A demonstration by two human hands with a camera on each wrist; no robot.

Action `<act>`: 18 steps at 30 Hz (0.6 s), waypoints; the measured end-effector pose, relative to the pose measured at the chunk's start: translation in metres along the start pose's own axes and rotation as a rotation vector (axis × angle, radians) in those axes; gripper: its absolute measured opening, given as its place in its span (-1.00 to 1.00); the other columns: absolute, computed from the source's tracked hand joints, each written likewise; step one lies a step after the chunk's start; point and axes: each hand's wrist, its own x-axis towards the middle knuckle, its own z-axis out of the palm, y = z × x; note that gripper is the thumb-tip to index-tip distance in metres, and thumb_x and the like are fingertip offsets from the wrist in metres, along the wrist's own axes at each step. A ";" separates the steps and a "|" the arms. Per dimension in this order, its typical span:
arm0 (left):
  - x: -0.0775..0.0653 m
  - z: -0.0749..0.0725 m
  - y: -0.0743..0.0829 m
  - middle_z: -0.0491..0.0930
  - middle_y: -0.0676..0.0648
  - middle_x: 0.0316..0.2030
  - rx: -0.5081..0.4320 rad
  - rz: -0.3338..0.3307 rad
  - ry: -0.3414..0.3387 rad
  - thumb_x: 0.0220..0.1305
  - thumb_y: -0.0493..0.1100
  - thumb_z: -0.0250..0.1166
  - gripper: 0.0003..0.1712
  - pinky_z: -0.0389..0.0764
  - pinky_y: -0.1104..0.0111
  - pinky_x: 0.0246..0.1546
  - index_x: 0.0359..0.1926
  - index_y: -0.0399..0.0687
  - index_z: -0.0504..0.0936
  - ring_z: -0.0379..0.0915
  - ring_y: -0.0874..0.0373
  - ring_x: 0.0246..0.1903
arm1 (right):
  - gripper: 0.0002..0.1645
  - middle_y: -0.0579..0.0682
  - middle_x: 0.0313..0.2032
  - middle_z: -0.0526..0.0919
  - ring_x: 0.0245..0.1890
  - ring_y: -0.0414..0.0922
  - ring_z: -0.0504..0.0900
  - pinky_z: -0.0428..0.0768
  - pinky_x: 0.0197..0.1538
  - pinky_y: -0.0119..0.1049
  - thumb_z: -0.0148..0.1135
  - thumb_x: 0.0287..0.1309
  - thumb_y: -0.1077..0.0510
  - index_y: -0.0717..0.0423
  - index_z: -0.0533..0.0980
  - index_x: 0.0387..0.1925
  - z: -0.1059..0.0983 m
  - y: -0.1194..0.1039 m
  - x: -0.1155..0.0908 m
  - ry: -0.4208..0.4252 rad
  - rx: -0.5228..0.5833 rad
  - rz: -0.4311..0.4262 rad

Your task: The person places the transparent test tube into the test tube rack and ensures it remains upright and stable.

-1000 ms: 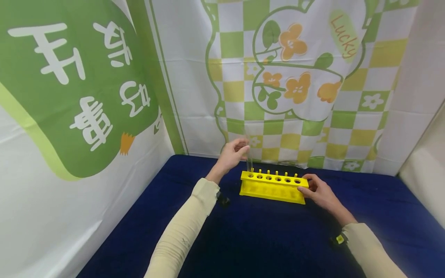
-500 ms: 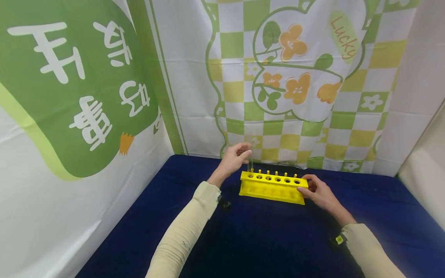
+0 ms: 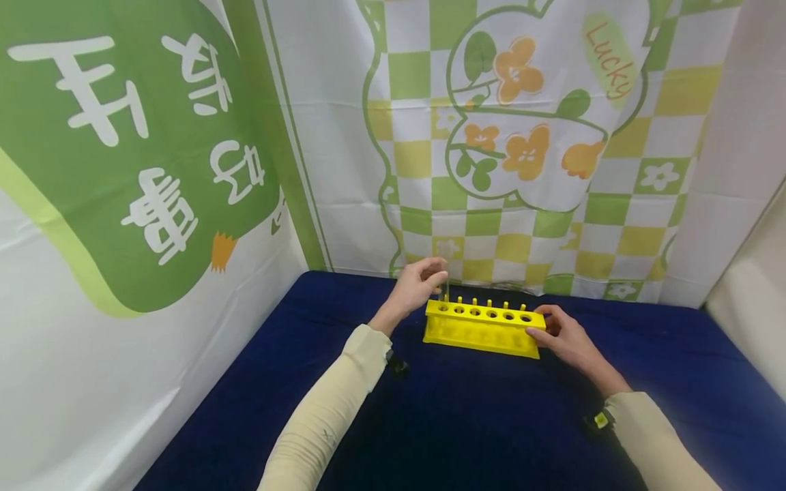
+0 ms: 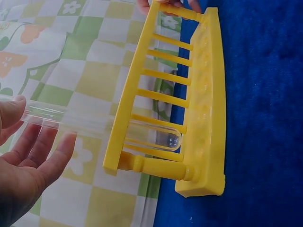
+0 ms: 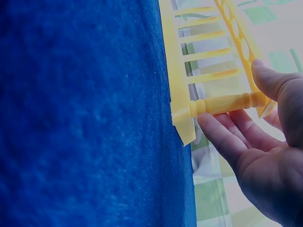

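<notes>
A clear glass-like test tube [image 3: 445, 292] stands upright through the leftmost hole of a yellow test tube rack [image 3: 481, 330]. My left hand [image 3: 413, 288] pinches the tube's upper part between thumb and fingers. In the left wrist view the rounded end of the test tube [image 4: 163, 137] sits below the rack's top bar, a little short of the base. At the rack's right end, my right hand [image 3: 568, 339] grips it, thumb on the top bar and fingers against the end post [image 5: 222, 103]. The other holes hold no tubes.
The rack stands on a dark blue cloth [image 3: 467, 423] covering the table. Behind it hangs a checkered green, yellow and white curtain [image 3: 510, 232], close to the rack's back. A white and green printed curtain [image 3: 202, 341] borders the left side. Short yellow pegs [image 3: 489, 303] line the rack's rear.
My left hand has moved down with the test tube, lowering it further into the leftmost hole. The right hand keeps its grip on the rack, which stays in place.
</notes>
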 end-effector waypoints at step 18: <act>-0.007 0.007 -0.005 0.60 -0.12 0.07 0.068 -0.011 -0.002 0.43 -0.02 0.18 -0.57 0.70 0.24 -0.09 0.24 -0.02 0.52 0.61 0.04 -0.05 | -0.20 0.21 -0.14 0.57 -0.22 -0.01 0.54 0.58 -0.23 -0.27 0.23 0.26 -0.21 0.19 0.25 0.31 -0.001 0.001 -0.001 0.006 -0.013 -0.001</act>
